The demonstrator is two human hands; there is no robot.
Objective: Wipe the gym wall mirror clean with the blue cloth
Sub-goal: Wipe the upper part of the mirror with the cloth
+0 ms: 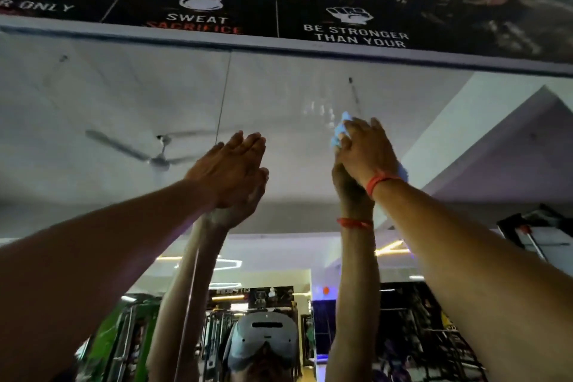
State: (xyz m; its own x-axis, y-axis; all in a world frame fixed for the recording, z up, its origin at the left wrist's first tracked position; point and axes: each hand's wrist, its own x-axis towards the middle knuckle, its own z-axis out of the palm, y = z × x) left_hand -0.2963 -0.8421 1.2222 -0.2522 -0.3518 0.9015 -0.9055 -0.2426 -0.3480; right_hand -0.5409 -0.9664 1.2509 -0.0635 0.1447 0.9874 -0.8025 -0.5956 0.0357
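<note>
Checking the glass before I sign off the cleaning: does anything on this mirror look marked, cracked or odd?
Only a faint patch of streaks on the gym wall mirror, just left of the crumpled blue cloth under the right hand. The left hand lies flat on the glass. No cracks show.

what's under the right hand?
The blue cloth sits between the right hand and the mirror, bits poking out above the fingers and beside the wrist. Most of the cloth is covered by the hand.
</note>
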